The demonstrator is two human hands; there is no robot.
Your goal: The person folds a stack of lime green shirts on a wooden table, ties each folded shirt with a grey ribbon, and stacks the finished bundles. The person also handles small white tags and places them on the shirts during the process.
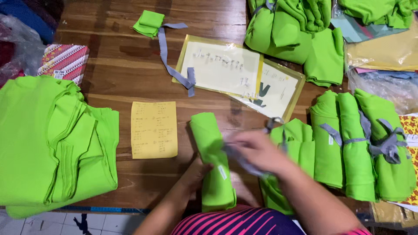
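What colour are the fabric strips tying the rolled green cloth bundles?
Grey fabric strips, clearest in the head view, at right.

A roll lies on the table between a note to its left and tied bundles to its right, a stack at far left.

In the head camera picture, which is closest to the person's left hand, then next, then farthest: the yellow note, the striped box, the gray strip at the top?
From the left hand:
1. Yellow note, just up and left on the table.
2. Gray strip, farther up, beside a small green folded piece.
3. Striped box, far at the upper left, by the big green stack.
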